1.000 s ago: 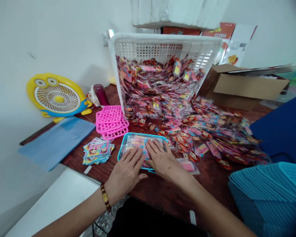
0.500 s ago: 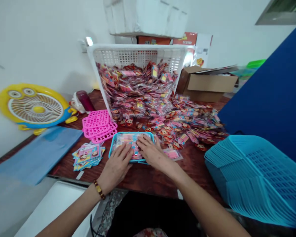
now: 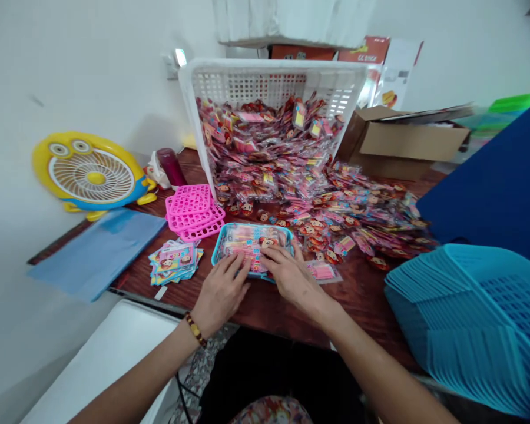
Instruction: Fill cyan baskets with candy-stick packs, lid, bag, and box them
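A small blue plastic basket (image 3: 216,252) stands on the dark wooden table, filled with clear-wrapped pink packets (image 3: 244,240). My left hand (image 3: 223,288) lies over its near left edge, fingers stretched out and the tips on the packets. Over the near right part is my right hand (image 3: 294,277), with its fingers spread and resting on the packets. Neither hand grips anything that I can see. One loose packet (image 3: 323,271) lies on the table just right of my right hand. Left of the basket sits a stack of colourful printed cards (image 3: 175,262).
Behind, a tipped white crate (image 3: 274,68) spills many packets (image 3: 366,206) across the table. Pink lattice lids (image 3: 194,203), a blue plastic sheet (image 3: 99,253) and a yellow fan (image 3: 92,176) are at left. Nested blue baskets (image 3: 463,318) stand at right, before an open cardboard box (image 3: 410,141).
The view has swung a little, so the scene sits further right. Both hands have drawn slightly toward the basket's near edge, uncovering more of the packets.
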Tool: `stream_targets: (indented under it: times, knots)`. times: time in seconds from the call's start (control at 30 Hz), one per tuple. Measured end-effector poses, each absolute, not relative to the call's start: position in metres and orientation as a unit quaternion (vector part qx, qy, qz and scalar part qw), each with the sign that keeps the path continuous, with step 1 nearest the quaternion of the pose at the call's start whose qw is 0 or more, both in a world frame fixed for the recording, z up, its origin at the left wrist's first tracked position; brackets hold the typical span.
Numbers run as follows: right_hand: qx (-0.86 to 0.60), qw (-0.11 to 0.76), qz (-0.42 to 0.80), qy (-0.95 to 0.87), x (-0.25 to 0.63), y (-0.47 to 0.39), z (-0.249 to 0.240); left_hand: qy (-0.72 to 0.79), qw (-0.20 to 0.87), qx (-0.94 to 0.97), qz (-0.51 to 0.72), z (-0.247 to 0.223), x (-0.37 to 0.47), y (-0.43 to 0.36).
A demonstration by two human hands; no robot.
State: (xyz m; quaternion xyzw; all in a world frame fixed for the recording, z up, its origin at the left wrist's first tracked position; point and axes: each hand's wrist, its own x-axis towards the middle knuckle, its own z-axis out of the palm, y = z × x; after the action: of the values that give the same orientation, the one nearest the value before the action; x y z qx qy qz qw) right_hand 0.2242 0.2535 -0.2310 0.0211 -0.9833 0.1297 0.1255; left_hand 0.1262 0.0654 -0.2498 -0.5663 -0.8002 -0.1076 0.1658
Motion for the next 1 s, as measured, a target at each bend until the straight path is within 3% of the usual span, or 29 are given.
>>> stream_targets:
  times: [0.27,0.67,0.87,1.0]
  knots:
    - [0.069,0.027,0.219,-0.973,0.203,0.294,-0.211,-0.771,0.092,-0.61,-0.16,-0.225,0.085,0.067]
    - [0.073,0.021,0.007,-0.997,0.185,0.283,-0.21,-0.703,-0.135,-0.688,-0.123,-0.216,0.031,0.106]
    - [0.048,0.043,-0.042,-0.997,0.187,0.273,-0.217,-0.717,-0.123,-0.668,-0.156,-0.215,0.039,0.1]
    - [0.049,0.062,-0.046,-0.996,0.186,0.27,-0.219,-0.733,-0.054,-0.655,-0.178,-0.214,0.047,0.107]
